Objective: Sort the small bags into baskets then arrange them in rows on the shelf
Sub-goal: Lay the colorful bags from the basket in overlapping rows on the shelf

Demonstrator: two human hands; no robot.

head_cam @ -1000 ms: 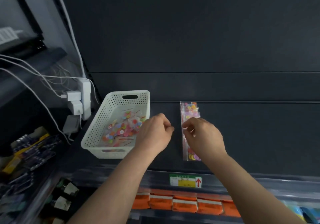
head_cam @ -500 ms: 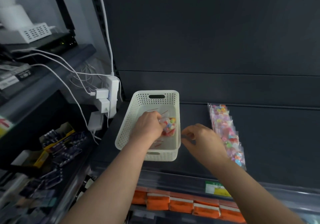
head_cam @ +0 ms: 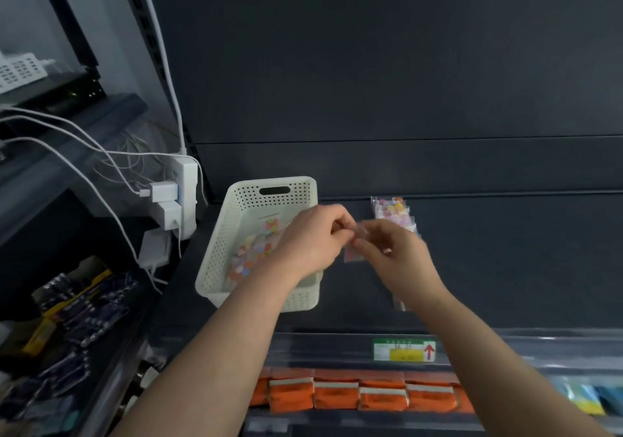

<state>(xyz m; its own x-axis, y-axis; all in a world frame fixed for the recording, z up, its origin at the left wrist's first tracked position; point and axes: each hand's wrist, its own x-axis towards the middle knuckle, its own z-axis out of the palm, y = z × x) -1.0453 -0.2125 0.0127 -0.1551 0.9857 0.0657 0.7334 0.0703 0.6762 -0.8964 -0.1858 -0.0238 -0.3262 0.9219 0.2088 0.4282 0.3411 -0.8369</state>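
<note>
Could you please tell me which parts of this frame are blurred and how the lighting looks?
Head view: the left hand, right hand and the small bag they pinch are motion-smeared; the white basket is crisp; the dark shelf is dimly lit.

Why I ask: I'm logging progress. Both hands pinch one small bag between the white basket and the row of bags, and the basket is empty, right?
Not empty: the head view shows the white basket holding several colourful bags. The rest stands: left hand and right hand pinch one small bag between it and the row of bags.
</note>
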